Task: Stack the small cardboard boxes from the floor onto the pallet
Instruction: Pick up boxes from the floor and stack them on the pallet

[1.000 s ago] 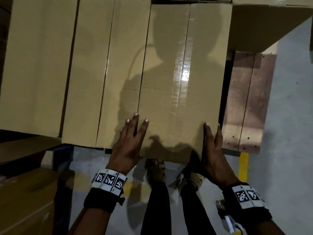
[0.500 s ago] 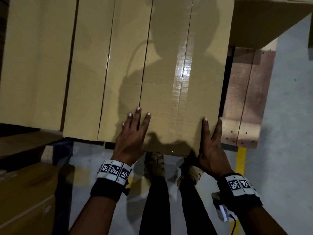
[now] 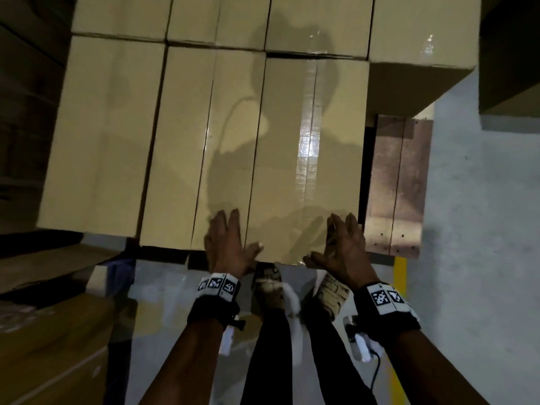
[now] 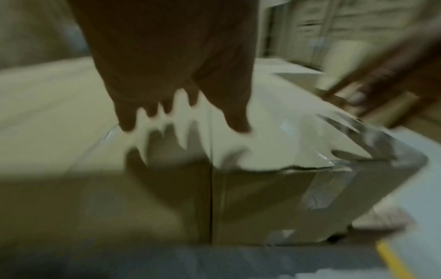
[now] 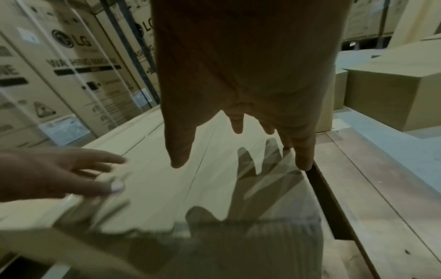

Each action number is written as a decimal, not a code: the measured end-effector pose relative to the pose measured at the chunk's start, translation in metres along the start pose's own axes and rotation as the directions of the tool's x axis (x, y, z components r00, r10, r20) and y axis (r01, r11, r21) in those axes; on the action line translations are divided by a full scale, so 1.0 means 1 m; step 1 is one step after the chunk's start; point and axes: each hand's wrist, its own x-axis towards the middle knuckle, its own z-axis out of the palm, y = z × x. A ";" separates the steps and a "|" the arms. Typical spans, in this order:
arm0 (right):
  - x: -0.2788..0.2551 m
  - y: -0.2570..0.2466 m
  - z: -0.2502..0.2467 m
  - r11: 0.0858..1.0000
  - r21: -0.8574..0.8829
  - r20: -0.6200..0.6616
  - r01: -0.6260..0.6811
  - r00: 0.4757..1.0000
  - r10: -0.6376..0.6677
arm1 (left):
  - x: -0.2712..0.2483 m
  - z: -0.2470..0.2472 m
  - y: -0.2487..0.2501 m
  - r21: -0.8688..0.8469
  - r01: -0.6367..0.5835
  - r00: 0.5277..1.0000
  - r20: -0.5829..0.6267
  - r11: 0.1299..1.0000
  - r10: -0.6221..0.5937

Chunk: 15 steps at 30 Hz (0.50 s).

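Cardboard box [image 3: 306,159] with a taped seam lies flat at the pallet's [image 3: 394,182] near right edge, flush against a neighbouring box [image 3: 201,147]. Left hand [image 3: 226,247] and right hand [image 3: 342,247] hover at its near edge, fingers straight and spread, holding nothing.

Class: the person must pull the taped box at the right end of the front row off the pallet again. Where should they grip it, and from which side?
Grip the taped box by its near end, one palm on its free right side wall and fingers under the front edge. The neighbouring box butts its left side. Both hands, left hand and right hand, are open over that end.
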 end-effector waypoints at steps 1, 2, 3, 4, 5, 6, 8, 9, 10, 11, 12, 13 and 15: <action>-0.002 -0.001 0.008 1.000 -0.026 0.002 0.007 1.000 -0.007 | -0.006 0.008 -0.015 -0.130 0.086 0.989 -0.105 0.988 -0.100; -0.005 -0.002 0.015 0.998 -0.063 0.007 0.013 1.000 -0.012 | -0.012 0.014 -0.028 -0.252 0.191 0.954 -0.182 0.949 -0.240; -0.008 -0.003 0.025 0.995 -0.099 0.022 0.018 1.000 -0.016 | -0.017 0.020 -0.044 -0.361 0.310 0.891 -0.214 0.880 -0.401; -0.012 -0.006 0.034 0.992 -0.126 0.042 0.021 0.999 -0.016 | -0.022 0.022 -0.057 -0.436 0.422 0.812 -0.207 0.794 -0.546; -0.015 -0.008 0.042 0.989 -0.141 0.064 0.032 0.998 -0.023 | -0.026 0.024 -0.070 -0.475 0.515 0.741 -0.172 0.714 -0.649; -0.018 -0.010 0.053 0.986 -0.157 0.087 0.051 0.996 -0.038 | -0.029 0.026 -0.083 -0.499 0.578 0.693 -0.118 0.645 -0.711; -0.022 -0.015 0.070 0.973 -0.211 0.114 0.094 0.991 -0.071 | -0.029 0.029 -0.102 -0.627 0.568 0.676 -0.014 0.533 -0.737; -0.023 -0.016 0.075 0.964 -0.242 0.118 0.106 0.990 -0.079 | -0.026 0.030 -0.108 -0.705 0.520 0.695 0.020 0.483 -0.719; -0.024 -0.016 0.080 0.958 -0.263 0.115 0.111 0.990 -0.084 | -0.023 0.029 -0.112 -0.756 0.465 0.723 0.024 0.461 -0.690; -0.023 -0.017 0.083 0.955 -0.275 0.111 0.113 0.990 -0.086 | -0.019 0.027 -0.117 -0.782 0.417 0.755 0.014 0.463 -0.656; -0.024 -0.016 0.084 0.954 -0.279 0.104 0.113 0.991 -0.087 | -0.013 0.025 -0.119 -0.798 0.370 0.783 -0.008 0.476 -0.622; -0.023 -0.017 0.084 0.953 -0.280 0.102 0.112 0.991 -0.087 | -0.007 0.021 -0.122 -0.809 0.328 0.804 -0.033 0.489 -0.594; -0.022 -0.015 0.082 0.952 -0.287 0.107 0.105 0.991 -0.077 | 0.005 0.015 -0.123 -0.823 0.300 0.805 -0.053 0.483 -0.590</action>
